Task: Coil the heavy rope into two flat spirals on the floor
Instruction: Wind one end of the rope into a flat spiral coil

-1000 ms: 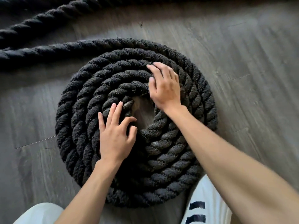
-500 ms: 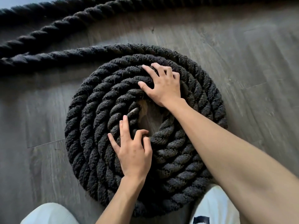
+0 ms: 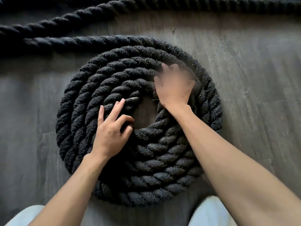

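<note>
A thick black twisted rope lies in a flat spiral [image 3: 78, 111] of several turns on the grey wood floor [image 3: 252, 66], with a small bare gap at its centre. My left hand [image 3: 112, 131] rests flat on the inner turns at the left of the gap, fingers spread, thumb at the gap's edge. On the upper right inner turns lies my right hand [image 3: 175, 85], fingers apart and blurred. Neither hand closes around the rope. From the spiral's top, the loose rope [image 3: 48, 41] runs off to the left.
A second stretch of the same rope [image 3: 146, 7] crosses the top of the view from left to right. My knees in light trousers [image 3: 210, 211] are at the bottom edge, close to the spiral. Bare floor lies to the right and left.
My left hand has slid up and left along the inner turns, its fingers stretched out. My right hand has shifted slightly to the right on the upper turns and is blurred.
</note>
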